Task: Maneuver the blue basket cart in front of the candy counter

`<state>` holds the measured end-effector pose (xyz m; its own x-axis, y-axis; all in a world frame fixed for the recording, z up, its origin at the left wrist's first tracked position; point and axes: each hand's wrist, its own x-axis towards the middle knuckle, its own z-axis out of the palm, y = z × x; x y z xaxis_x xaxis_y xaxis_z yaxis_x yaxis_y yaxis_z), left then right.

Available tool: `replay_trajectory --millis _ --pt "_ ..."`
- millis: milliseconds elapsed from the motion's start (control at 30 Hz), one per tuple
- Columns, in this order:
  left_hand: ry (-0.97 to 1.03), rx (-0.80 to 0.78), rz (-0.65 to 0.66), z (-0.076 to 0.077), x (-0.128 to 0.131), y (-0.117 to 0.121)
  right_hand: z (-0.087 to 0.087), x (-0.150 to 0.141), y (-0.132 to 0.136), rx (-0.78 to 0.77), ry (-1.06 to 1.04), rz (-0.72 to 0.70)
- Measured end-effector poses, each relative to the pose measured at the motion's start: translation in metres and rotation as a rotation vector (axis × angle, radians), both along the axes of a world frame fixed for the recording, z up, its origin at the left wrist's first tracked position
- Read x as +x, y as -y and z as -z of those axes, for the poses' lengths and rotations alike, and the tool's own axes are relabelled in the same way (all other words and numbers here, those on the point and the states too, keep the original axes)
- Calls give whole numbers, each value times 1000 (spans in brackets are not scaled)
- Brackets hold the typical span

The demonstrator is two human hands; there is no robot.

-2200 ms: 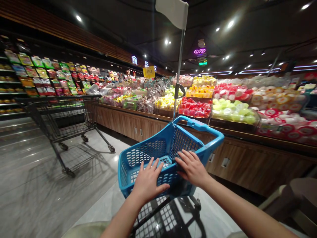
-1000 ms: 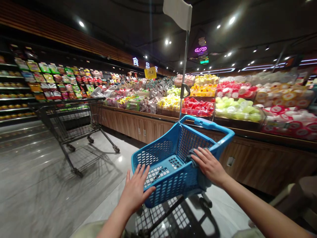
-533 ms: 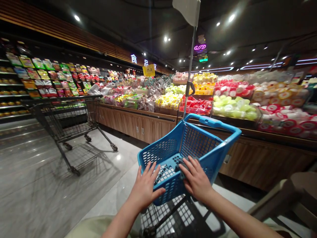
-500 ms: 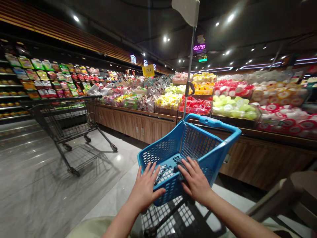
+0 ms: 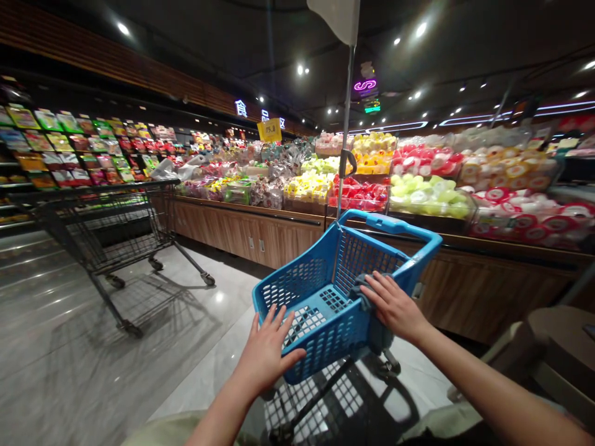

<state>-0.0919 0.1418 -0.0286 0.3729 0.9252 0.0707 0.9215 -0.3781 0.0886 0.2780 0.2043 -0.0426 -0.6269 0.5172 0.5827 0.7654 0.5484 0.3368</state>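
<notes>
Left hand (image 5: pixel 267 353) is open, fingers spread, flat against the near left side of the blue plastic basket (image 5: pixel 393 225), gripping nothing. Right hand (image 5: pixel 393 306) is partly open, fingers lightly curved, lying over a gray cloth (image 5: pixel 380 334) and pressing it against the basket's right wall. The cloth drapes over that wall, with part hanging outside and part inside. Exact grip strength can't be told from the head view.

Basket is tilted in the view and sits on a low cart frame (image 5: pixel 320 396) with a black mesh base, right in front of the person. Its inside holds nothing visible. A thin metal pole (image 5: pixel 346 130) rises from the basket's far end, with a white flag (image 5: pixel 333 18) on top.

Left of the basket, well apart, stands a dark wire shopping cart (image 5: pixel 106 232) on a shiny gray floor (image 5: pixel 116 378). Ahead is a long wooden counter (image 5: pixel 251 235) piled with packaged sweets, including red ones (image 5: pixel 357 195) and green ones (image 5: pixel 427 197). A yellow price sign (image 5: pixel 269 130) stands above the counter. Shelves of colorful packets (image 5: pixel 69 145) line the far left.
</notes>
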Motion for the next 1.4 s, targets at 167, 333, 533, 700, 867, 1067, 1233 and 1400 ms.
replay_trajectory --millis 167,333,533,700,867,1067,1233,1400 --pt "39 -13 16 1 5 -1 -12 22 -6 -10 -82 60" --pt "59 -12 37 3 11 -1 0 2 -6 31 -264 157" --pt "64 -13 16 2 13 -1 9 -8 -6 37 -357 131" --pt "61 4 11 4 14 -4 19 -38 13 -18 -291 86" --pt "45 5 -10 2 11 -7 23 -57 19 -3 -199 69" --pt "35 -7 -34 -1 9 -13 15 -28 2 24 -31 9" --pt "37 -26 -11 -3 11 -15 3 19 -11 29 14 83" --pt "43 -27 -7 -3 12 -16 -22 60 -21 84 33 170"
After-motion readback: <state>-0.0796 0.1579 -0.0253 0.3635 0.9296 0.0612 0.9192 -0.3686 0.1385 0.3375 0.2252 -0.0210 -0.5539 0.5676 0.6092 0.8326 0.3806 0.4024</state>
